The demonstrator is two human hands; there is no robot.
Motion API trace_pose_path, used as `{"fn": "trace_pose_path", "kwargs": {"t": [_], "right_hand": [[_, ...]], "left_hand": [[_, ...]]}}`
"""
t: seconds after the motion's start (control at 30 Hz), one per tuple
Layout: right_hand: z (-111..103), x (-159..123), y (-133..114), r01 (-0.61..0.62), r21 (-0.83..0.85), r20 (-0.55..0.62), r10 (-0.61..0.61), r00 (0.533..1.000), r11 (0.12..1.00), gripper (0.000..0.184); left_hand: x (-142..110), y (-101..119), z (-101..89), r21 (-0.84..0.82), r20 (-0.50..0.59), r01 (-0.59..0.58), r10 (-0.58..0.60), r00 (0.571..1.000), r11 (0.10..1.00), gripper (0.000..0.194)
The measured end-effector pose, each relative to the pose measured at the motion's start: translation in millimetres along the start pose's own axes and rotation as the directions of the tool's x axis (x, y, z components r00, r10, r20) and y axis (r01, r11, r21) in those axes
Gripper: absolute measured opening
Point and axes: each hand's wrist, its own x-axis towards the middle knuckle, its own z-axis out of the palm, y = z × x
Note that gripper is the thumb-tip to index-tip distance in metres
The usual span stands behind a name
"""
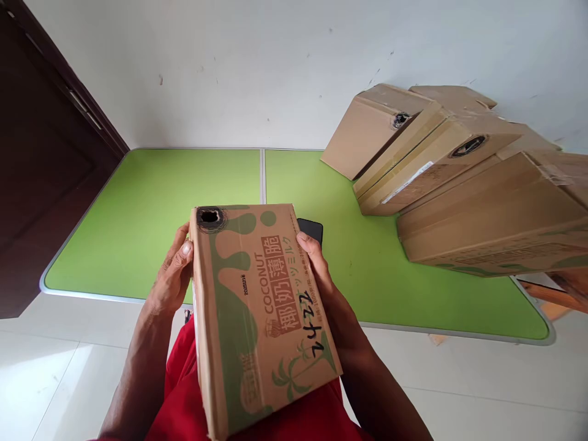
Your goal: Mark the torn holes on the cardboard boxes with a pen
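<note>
Between my two hands is a brown cardboard box with green print, a palm tree drawing, the word COCONUT and a handwritten 2422. A dark-edged hole shows in its upper left corner. My left hand presses on the box's left side, thumb at the edge and fingers partly hidden behind. On the opposite side my right hand grips the edge, with its thumb on the front face and the other fingers out of sight. The box is tilted toward me, over my lap and the table's front edge. Its underside is hidden.
A green folding table with a metal rim stands against a white wall. Several cardboard boxes lean together on its right side. A black phone-like object lies behind the held box. A dark door is at the left.
</note>
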Motion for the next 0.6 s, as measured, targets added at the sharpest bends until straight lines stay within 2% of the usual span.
{"fn": "trace_pose_path", "kwargs": {"t": [0.07,0.17,0.27,0.37,0.43,0.5,0.6], "right_hand": [[-1,8,3,-0.068,0.060,-0.032,0.070,0.997,0.996,0.074],[0,29,12,-0.184,0.218,0.043,0.179,0.983,0.958,0.075],[-1,28,25,-0.236,0.326,0.077,0.223,0.972,0.915,0.067],[-8,4,39,-0.232,0.336,0.117,0.204,0.972,0.913,0.057],[-12,-13,46,-0.278,0.353,0.186,0.225,0.957,0.893,0.056],[-14,-23,50,-0.317,0.365,0.219,0.250,0.943,0.875,0.057],[-4,-17,44,-0.296,0.366,0.223,0.225,0.948,0.883,0.059]], "left_hand": [[5,-3,-4.6,0.006,0.015,-0.012,0.012,1.000,1.000,0.076],[8,-2,-4.7,-0.006,-0.004,-0.021,0.021,1.000,1.000,0.074],[3,-1,1.6,-0.036,-0.026,-0.011,0.010,1.000,0.999,0.082],[-14,-8,6.9,-0.062,0.004,0.021,-0.021,1.000,0.998,0.082],[-31,-17,6.5,-0.054,0.023,0.080,-0.079,0.997,0.995,0.080],[-49,-26,1.7,-0.029,-0.001,0.133,-0.133,0.991,0.991,0.080],[-72,-32,-14.2,-0.010,-0.082,0.124,-0.125,0.989,0.992,0.082]]}}
